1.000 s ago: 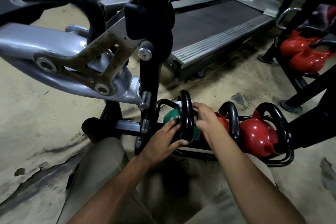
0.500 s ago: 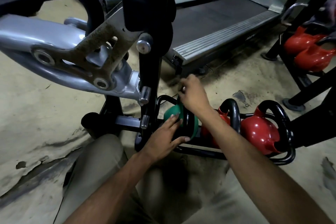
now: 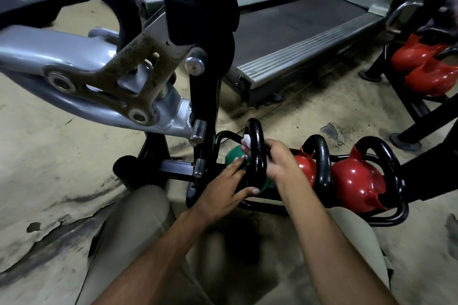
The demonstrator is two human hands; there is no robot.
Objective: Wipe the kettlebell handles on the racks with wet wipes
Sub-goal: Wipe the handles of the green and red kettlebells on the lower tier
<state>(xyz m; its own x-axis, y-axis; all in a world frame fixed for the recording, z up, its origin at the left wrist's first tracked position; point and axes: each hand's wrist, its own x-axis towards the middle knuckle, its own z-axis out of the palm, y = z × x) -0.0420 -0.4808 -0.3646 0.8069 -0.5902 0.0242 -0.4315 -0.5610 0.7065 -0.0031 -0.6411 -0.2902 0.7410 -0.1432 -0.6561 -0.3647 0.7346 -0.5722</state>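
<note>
Right hand point(image 3: 280, 160) is curled round the black handle point(image 3: 258, 156) of the green kettlebell point(image 3: 234, 157), with a white wet wipe point(image 3: 246, 139) bunched at its fingertips. Left hand point(image 3: 223, 190) lies flat against the green body, fingers straight. It's sitting in a low black floor rack point(image 3: 386, 218), red kettlebells point(image 3: 357, 186) just beside it. The treadmill point(image 3: 297, 39) has a logo, too small to read.

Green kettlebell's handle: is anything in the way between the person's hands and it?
Nothing visible. The right hand wraps the handle, pressing the wipe against it; the left hand rests on the green kettlebell.
</note>
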